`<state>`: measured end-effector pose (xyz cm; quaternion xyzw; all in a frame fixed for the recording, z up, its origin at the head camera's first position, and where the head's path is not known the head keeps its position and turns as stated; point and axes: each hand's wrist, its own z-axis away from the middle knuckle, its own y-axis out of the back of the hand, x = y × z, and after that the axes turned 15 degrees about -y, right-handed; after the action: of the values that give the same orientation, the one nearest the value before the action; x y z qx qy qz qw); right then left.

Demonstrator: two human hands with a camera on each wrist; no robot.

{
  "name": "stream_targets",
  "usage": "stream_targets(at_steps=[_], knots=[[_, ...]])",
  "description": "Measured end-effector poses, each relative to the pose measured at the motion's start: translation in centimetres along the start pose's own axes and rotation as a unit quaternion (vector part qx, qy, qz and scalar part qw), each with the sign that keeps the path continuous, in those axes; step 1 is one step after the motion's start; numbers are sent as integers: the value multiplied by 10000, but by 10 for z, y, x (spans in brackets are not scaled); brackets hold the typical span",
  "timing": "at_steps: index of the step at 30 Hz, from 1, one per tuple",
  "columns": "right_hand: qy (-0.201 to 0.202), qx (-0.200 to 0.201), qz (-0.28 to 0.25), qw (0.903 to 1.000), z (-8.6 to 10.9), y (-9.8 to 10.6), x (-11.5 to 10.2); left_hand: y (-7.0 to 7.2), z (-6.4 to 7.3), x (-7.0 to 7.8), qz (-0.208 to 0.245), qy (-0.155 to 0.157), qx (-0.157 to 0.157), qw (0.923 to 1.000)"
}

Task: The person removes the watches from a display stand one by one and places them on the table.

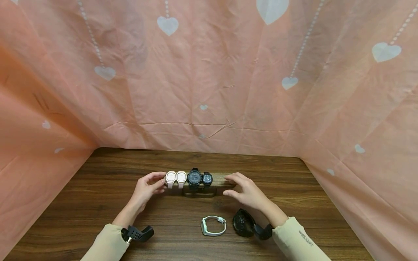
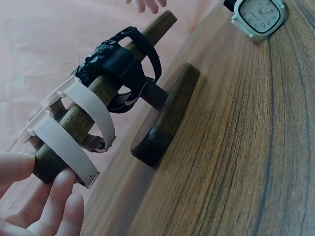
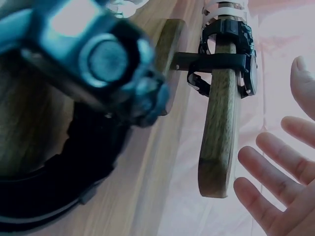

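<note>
A wooden T-shaped watch stand [image 1: 219, 179] stands on the table with several watches strapped round its bar. Two pale pink watches [image 1: 176, 177] sit side by side at the left, then a large black watch [image 1: 194, 177] and a smaller black watch [image 1: 207, 178]. My left hand [image 1: 143, 190] pinches the bar's left end between thumb and fingers, beside the outer pink strap [image 2: 64, 147]. Near the bare right end of the bar [image 3: 219, 132], my right hand [image 1: 249, 192] is spread with fingers apart, holding nothing.
On the table in front of the stand lie a white watch [image 1: 204, 226], its strap in a loop, and a bulky black watch [image 1: 242, 223] under my right forearm. Pink curtains [image 1: 202, 119] with white hearts enclose the wooden table [image 1: 176, 232] behind and at both sides.
</note>
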<state>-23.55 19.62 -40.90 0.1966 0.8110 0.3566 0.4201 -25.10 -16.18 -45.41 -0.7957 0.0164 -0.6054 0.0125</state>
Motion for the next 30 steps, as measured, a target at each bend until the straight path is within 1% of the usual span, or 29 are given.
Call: stream_targets(at_steps=[7, 10, 13, 14, 18, 22, 25, 30], knots=[[-321, -184, -153, 9992, -11, -2, -3, 0, 0, -1, 53, -9, 22, 10000], [-328, -175, -2, 9993, -17, -4, -5, 0, 1, -1, 42, 5, 39, 10000], [-314, -142, 257, 9991, -21, -5, -8, 0, 1, -1, 39, 20, 56, 10000], [-363, -160, 310, 9987, -22, -5, -9, 0, 0, -1, 41, 19, 55, 10000], [-552, -243, 423, 9973, -28, -7, -12, -1, 0, -1, 54, 3, 70, 10000], [-605, -311, 486, 9965, -35, -10, -12, -1, 1, -2, 39, -1, 100, 9999], [-666, -426, 528, 9955, -39, -13, -13, -1, 0, -2, 47, -15, 116, 9999], [-932, -683, 694, 9909, -45, -18, -14, -1, 1, -2, 79, -35, 125, 9999]])
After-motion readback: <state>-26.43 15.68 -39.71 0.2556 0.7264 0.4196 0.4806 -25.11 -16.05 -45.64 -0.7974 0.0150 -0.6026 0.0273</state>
